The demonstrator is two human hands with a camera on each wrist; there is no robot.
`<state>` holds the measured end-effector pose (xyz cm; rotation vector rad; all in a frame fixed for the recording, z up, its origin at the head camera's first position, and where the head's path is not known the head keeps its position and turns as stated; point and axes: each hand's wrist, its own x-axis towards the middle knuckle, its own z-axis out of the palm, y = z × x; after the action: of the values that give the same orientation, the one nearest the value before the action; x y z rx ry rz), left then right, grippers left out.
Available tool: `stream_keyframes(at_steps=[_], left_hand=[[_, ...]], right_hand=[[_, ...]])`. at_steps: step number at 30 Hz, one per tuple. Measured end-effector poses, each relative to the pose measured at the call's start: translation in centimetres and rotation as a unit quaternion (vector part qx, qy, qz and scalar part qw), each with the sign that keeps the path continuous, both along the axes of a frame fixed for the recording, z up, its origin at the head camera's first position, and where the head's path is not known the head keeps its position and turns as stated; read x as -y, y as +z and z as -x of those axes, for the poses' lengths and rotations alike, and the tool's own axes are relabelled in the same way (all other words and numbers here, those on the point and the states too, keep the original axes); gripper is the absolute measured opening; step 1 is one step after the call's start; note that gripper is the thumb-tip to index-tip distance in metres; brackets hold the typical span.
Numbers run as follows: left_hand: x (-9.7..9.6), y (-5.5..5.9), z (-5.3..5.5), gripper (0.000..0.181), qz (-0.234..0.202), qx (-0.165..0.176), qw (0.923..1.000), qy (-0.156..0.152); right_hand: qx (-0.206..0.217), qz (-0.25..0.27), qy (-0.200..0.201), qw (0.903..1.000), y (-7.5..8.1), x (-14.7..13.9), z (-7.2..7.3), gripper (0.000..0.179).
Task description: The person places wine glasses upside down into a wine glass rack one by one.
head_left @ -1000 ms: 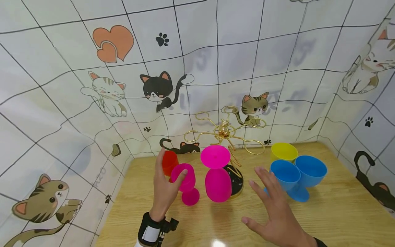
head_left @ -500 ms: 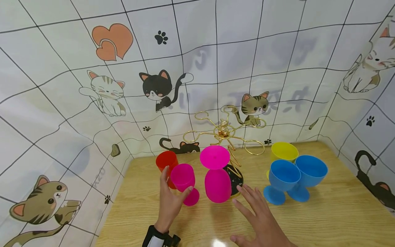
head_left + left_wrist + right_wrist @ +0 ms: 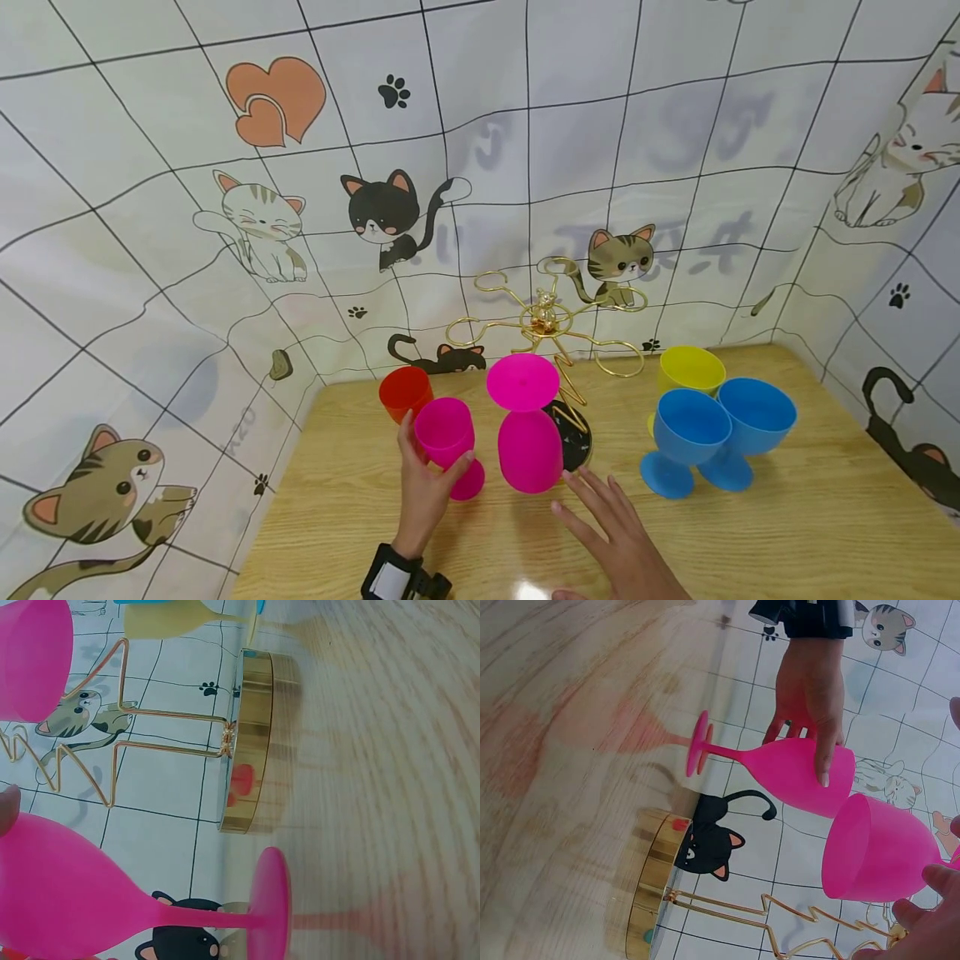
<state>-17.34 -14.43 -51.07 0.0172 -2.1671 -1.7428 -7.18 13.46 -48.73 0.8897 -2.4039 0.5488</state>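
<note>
Nearest, right hand [image 3: 621, 543] with fingers spread, holding nothing. Just beyond, left hand [image 3: 427, 493] curled round the bowl of an upright pink cup [image 3: 445, 429] on the table [image 3: 750, 542]; between both, upright-axis but upside-down cup [image 3: 530, 450], closer to the right.

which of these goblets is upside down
The pink goblet in front of the gold rack, foot up. The pink one in the left hand and the red, yellow and blue ones are upright.
</note>
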Motion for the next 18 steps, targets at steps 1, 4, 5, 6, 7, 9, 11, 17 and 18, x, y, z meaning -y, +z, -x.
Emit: stream_keyframes(at_steps=[1, 4, 5, 6, 7, 9, 11, 17, 18], left_hand=[[0.0, -0.1, 0.0, 0.107, -0.001, 0.0, 1.0, -0.001], [0.0, -0.3, 0.1, 0.105, 0.002, -0.003, 1.0, -0.003], [0.0, -0.4, 0.2, 0.103, 0.001, -0.007, 1.0, -0.003], [0.0, -0.4, 0.2, 0.102, 0.0, -0.008, 1.0, -0.001], [0.0, -0.4, 0.1, 0.1, 0.003, -0.014, 0.9999, 0.0], [0.0, -0.4, 0.0, 0.097, 0.0, -0.017, 0.9998, 0.005], [0.2, -0.3, -0.2, 0.096, 0.001, -0.02, 0.9997, 0.015], [0.9, 1.3, -1.6, 0.097, -0.013, -0.031, 0.9985, 0.044], [1.0, 1.7, -2.0, 0.096, -0.015, -0.038, 0.9981, 0.046]], right_hand=[[0.0, 0.002, 0.001, 1.0, -0.1, 0.0, 0.0, 0.087], [-0.002, 0.007, 0.001, 1.0, -0.3, 0.1, 0.0, 0.086], [-0.002, 0.01, 0.002, 1.0, -0.3, 0.1, 0.0, 0.086], [-0.002, 0.012, 0.004, 0.9999, -0.4, 0.2, 0.0, 0.086], [0.0, 0.013, 0.005, 0.9999, -0.4, 0.2, 0.0, 0.086], [0.003, 0.015, 0.006, 0.9999, -0.5, 0.2, -0.1, 0.087], [0.005, 0.016, 0.008, 0.9998, -0.5, 0.2, -0.1, 0.087], [0.004, 0.025, 0.012, 0.9996, -0.3, 0.0, 0.0, 0.087], [0.005, 0.027, 0.011, 0.9995, -0.2, -0.1, 0.0, 0.087]])
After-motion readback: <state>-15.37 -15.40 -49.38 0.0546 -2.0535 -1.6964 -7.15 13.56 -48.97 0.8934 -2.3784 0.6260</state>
